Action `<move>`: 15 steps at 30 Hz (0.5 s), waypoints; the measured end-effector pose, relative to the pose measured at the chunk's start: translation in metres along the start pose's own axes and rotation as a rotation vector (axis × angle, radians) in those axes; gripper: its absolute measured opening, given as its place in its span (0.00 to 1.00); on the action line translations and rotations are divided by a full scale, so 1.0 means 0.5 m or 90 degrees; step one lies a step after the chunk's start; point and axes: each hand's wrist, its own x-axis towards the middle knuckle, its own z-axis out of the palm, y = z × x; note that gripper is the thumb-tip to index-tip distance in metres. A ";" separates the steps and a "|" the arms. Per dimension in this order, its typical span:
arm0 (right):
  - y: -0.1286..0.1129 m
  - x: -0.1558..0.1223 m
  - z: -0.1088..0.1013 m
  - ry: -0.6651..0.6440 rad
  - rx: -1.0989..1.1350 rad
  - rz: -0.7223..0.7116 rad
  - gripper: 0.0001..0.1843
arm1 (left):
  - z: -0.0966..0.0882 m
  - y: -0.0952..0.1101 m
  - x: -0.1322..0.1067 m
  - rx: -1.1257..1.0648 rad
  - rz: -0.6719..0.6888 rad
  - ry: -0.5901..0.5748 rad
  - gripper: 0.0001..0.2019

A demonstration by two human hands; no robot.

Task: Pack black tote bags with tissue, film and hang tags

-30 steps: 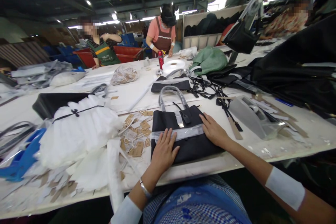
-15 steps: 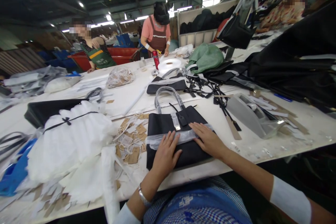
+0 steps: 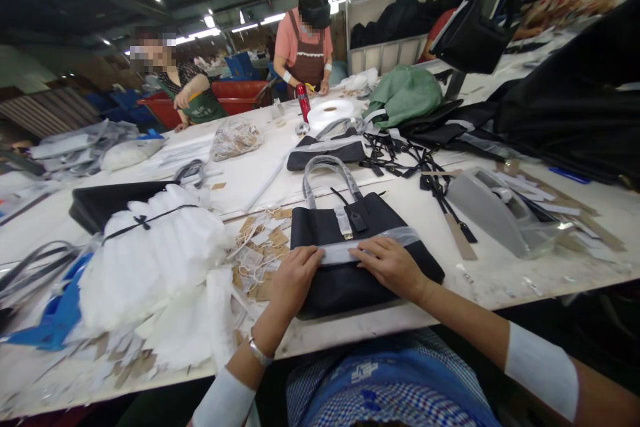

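Note:
A black handbag (image 3: 340,290) lies on the white table in front of me, its handles wrapped in clear plastic (image 3: 327,163). A translucent plastic strip (image 3: 337,253) runs across its front, below a white-wrapped clasp strap (image 3: 343,221) and a small black tag (image 3: 356,217). My left hand (image 3: 295,277) rests at the bag's left side, fingertips on the strip's left part, its thumb hidden. My right hand (image 3: 393,267) lies over the bag's right half, fingers stretched out on the strip. Neither hand appears to grasp anything.
A grey tape dispenser (image 3: 500,213) and dark straps (image 3: 450,210) are to the right. Paper tags (image 3: 260,260) and a tied white bundle (image 3: 155,260) lie left. Another black bag (image 3: 325,153) sits behind. Two co-workers (image 3: 305,47) (image 3: 190,93) stand across the table.
My left hand has shifted left and up from the bag's front to the strip's left part. My right hand has moved slightly inward along the strip. The view has shifted a little.

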 end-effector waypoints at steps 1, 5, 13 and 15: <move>-0.004 -0.004 -0.001 0.009 0.007 -0.002 0.18 | -0.001 0.001 0.002 0.004 0.002 -0.001 0.12; -0.011 -0.047 -0.026 0.055 0.048 0.028 0.19 | -0.002 0.008 0.001 -0.004 0.017 -0.006 0.10; 0.036 -0.072 -0.074 0.109 0.039 0.219 0.15 | 0.030 0.048 0.029 -0.043 0.079 0.013 0.13; 0.043 -0.060 -0.071 0.080 0.045 0.180 0.15 | 0.034 0.053 0.039 -0.039 0.088 -0.013 0.13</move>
